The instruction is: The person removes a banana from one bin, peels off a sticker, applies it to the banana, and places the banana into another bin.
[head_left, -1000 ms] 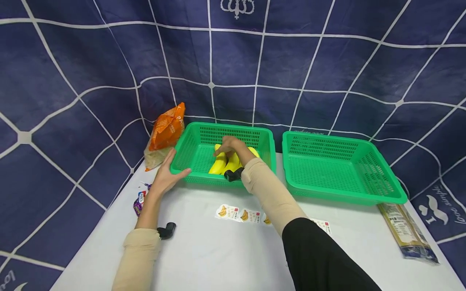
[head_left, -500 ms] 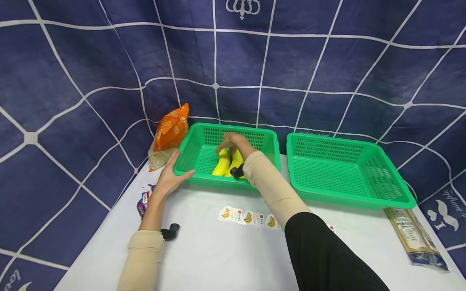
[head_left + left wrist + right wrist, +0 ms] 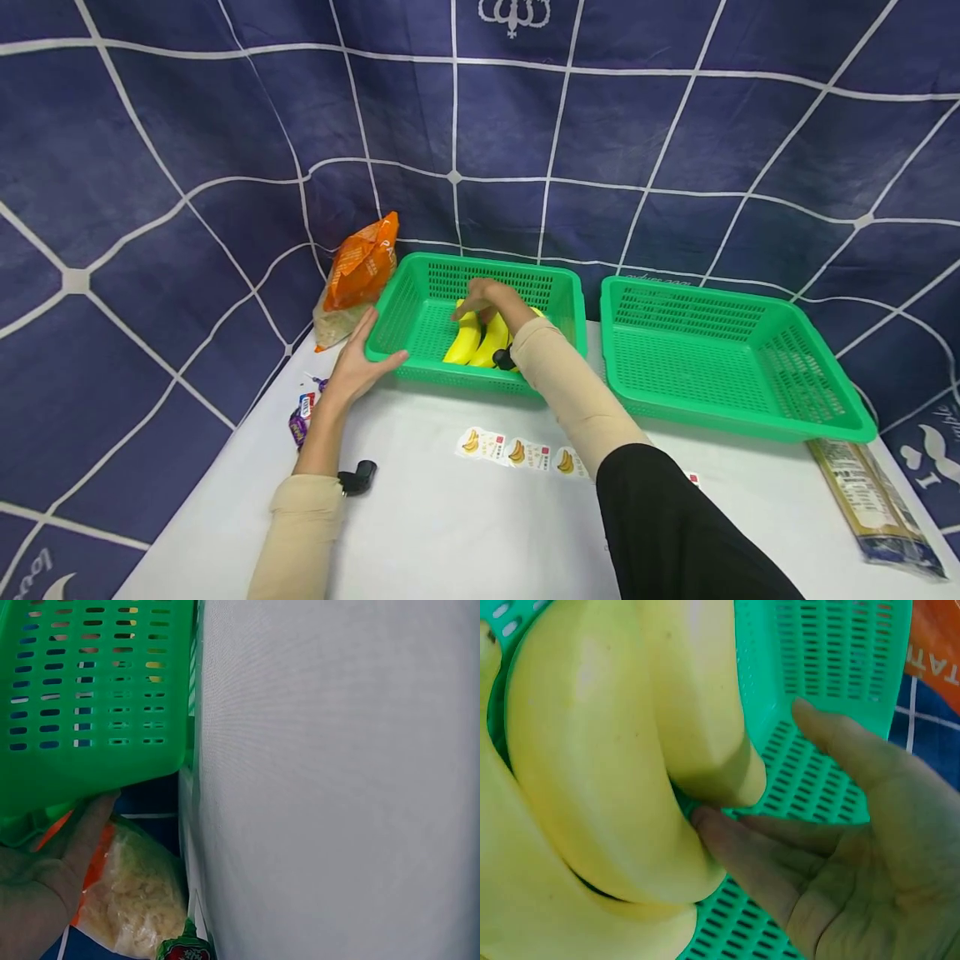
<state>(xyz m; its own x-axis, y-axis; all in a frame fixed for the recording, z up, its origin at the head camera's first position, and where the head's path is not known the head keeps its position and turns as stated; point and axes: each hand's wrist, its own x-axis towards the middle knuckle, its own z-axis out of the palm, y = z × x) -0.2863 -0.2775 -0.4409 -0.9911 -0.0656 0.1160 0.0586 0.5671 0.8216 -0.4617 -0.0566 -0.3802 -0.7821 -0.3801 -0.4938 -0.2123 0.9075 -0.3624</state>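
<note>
A bunch of yellow bananas [image 3: 480,342] lies inside the left green basket [image 3: 450,379]. My right hand [image 3: 483,300] reaches into the basket and rests on the far end of the bunch. In the right wrist view its fingers [image 3: 735,840] touch the banana tips [image 3: 592,765] fairly straight, with the thumb spread apart over the basket floor [image 3: 832,667]. My left hand [image 3: 367,354] braces the basket's near left corner, thumb along the front wall and fingers up the side. The left wrist view shows that corner [image 3: 90,690] above the hand.
A second green basket [image 3: 720,358] stands empty to the right. An orange snack bag [image 3: 360,267] leans behind the left corner. Banana stickers [image 3: 517,450], candy wrappers [image 3: 300,412] and a long pasta packet [image 3: 870,508] lie on the white table [image 3: 450,525].
The head view has drifted a little, so everything sits slightly to the right. Both hands keep their places on the bananas and the basket corner.
</note>
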